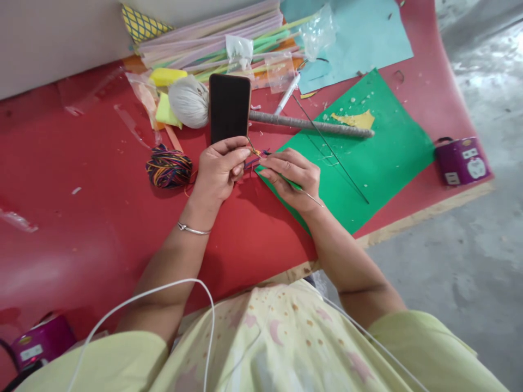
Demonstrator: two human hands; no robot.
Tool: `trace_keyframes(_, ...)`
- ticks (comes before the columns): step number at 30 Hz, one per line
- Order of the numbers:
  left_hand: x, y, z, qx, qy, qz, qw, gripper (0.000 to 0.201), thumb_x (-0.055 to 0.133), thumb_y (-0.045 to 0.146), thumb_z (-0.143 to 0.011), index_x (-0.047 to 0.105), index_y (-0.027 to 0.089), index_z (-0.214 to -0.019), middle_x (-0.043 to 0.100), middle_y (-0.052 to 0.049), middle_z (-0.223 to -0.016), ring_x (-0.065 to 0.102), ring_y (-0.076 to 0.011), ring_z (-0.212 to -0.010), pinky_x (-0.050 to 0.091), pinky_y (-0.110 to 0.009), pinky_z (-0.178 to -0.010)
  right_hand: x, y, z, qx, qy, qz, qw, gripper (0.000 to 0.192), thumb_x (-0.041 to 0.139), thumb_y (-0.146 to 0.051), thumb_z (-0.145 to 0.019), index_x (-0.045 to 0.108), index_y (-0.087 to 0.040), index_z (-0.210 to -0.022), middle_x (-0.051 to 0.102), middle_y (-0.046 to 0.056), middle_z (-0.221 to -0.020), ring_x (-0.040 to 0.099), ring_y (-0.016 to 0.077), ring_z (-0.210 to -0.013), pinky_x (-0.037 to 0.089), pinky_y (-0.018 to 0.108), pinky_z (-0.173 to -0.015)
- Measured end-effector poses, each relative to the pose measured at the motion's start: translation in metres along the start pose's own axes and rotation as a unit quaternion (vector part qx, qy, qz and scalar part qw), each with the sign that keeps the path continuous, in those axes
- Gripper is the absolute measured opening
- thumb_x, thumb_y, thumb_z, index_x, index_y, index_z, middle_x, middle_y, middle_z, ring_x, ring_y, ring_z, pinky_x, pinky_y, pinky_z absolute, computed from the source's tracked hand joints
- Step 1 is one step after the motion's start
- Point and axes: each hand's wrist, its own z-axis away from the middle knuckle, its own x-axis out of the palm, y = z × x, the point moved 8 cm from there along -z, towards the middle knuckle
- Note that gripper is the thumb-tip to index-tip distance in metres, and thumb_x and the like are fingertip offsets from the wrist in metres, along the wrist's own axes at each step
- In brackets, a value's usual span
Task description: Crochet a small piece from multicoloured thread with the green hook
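Note:
My left hand (223, 167) is closed in a pinch on a small piece of multicoloured yarn (256, 153), with a thin dark wire sticking up by its fingertips. My right hand (295, 175) is wrapped round a crochet hook (295, 185) with a green grip; its metal shaft sticks out past the wrist side. The fingertips of both hands are close together at the yarn, and the hook's tip is hidden there. Left of my left wrist lies a ball of multicoloured yarn (169, 166), with loose strands trailing toward the hands.
A dark phone (230, 108) stands beyond my hands beside a white yarn ball (189, 102). A grey wrapped stick (314, 125) and thin dark rod (337, 158) cross the green sheet (379, 163). Pipe cleaners (212, 32) lie behind; purple boxes (461, 160) sit at both sides.

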Motion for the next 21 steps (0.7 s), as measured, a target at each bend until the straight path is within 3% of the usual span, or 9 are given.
trace_keyframes(6, -0.001, 0.000, -0.001, -0.017, -0.012, 0.021, 1.000, 0.023, 0.083, 0.009, -0.068, 0.075, 0.017, -0.087, 0.059, 0.006, -0.057, 0.040, -0.0022, -0.041, 0.028, -0.017, -0.038, 0.001, 0.001, -0.001, 0.012, 0.005, -0.015, 1.000, 0.021, 0.075, -0.036, -0.099, 0.083, -0.029, -0.117, 0.084, 0.007, -0.107, 0.079, 0.0203, -0.094, 0.065, 0.039, -0.086)
trace_keyframes(14, 0.000, 0.001, 0.001, -0.023, -0.020, 0.028, 0.999, 0.023, 0.083, 0.009, -0.069, 0.074, 0.017, -0.088, 0.058, 0.007, -0.058, 0.039, -0.0019, -0.041, 0.026, -0.017, -0.038, 0.004, 0.019, 0.001, 0.117, 0.053, -0.102, 0.986, 0.022, 0.074, -0.045, -0.099, 0.085, -0.028, -0.108, 0.086, 0.004, -0.097, 0.079, 0.0178, -0.086, 0.066, 0.037, -0.087)
trace_keyframes(21, -0.001, -0.001, -0.002, 0.000, -0.014, 0.046, 0.999, 0.027, 0.085, 0.011, -0.066, 0.075, 0.017, -0.090, 0.064, 0.006, -0.062, 0.040, -0.0018, -0.041, 0.026, -0.017, -0.039, 0.002, 0.012, -0.002, 0.107, 0.047, -0.084, 0.990, 0.018, 0.076, -0.041, -0.098, 0.085, -0.028, -0.104, 0.087, 0.004, -0.097, 0.080, 0.0178, -0.089, 0.065, 0.035, -0.087)
